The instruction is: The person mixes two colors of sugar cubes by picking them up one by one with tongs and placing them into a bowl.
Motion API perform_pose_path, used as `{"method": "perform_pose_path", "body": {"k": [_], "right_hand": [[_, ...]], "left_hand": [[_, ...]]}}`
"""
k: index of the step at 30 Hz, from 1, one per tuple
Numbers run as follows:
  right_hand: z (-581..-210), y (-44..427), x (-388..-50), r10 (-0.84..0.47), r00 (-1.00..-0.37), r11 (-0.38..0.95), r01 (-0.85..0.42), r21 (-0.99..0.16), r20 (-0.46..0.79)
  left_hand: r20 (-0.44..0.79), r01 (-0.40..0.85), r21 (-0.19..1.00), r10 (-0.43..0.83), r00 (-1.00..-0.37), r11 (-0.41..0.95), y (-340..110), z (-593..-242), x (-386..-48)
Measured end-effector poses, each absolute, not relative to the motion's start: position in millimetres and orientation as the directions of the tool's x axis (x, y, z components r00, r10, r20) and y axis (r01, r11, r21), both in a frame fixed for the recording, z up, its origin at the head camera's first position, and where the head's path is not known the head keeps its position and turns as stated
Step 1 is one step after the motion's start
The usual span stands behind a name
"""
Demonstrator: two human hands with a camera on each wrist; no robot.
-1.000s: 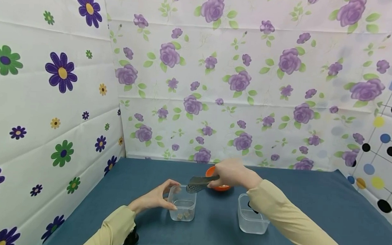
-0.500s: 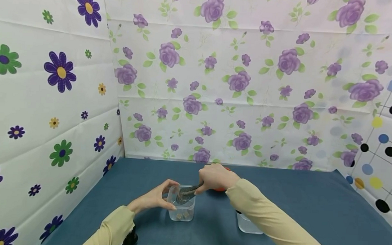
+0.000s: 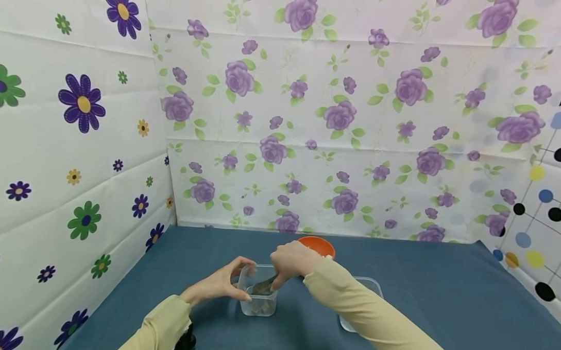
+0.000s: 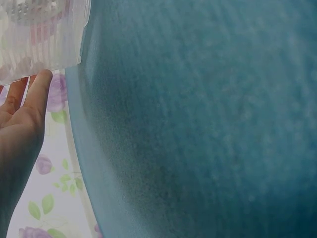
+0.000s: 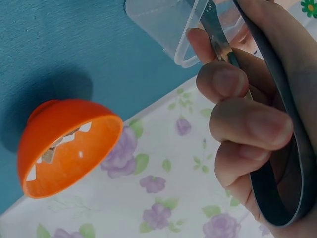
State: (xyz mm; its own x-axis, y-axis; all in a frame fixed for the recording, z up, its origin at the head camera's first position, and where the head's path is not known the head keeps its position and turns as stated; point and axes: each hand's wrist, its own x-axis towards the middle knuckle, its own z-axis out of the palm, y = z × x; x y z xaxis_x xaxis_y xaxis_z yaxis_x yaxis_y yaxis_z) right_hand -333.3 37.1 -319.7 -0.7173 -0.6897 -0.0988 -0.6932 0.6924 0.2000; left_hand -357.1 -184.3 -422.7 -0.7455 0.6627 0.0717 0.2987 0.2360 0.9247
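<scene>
On the left, my left hand (image 3: 221, 283) holds a clear plastic container (image 3: 271, 304) by its side, thumb in front and fingers behind. Small light-brown pieces lie at its bottom. My right hand (image 3: 292, 260) grips metal tongs (image 5: 265, 191), fingers wrapped round their arms. The dark perforated head of the tongs (image 3: 262, 286) is down inside the container. Just behind the right hand stands an orange bowl (image 3: 316, 243) with white and brown pieces in it, clearer in the right wrist view. What sits between the tongs' tips is hidden.
A second clear plastic container (image 3: 347, 324) stands right of the first, partly covered by my right forearm. A blue-green cloth (image 3: 425, 283) covers the table. Flower-patterned sheets (image 3: 319, 119) hang at the back and left. A black object (image 3: 185, 340) lies by my left sleeve.
My right hand has moved left and down from over the orange bowl, lowering the tongs into the left container. The left hand keeps its hold there.
</scene>
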Motion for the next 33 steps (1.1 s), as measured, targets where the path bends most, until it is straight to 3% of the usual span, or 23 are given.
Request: {"method": "perform_pose_path", "body": {"k": [10, 33], "right_hand": [[-323, 32, -331, -0.689, -0.723, 0.671, -0.662, 0.335, -0.049], [-324, 27, -328, -0.69, -0.72, 0.65, -0.663, 0.371, -0.077]], "left_hand": [[0.069, 0.291, 0.93, 0.669, -0.74, 0.226, -185, -423, -358], [0.076, 0.299, 0.928, 0.674, -0.734, 0.221, -185, -421, -357]]}}
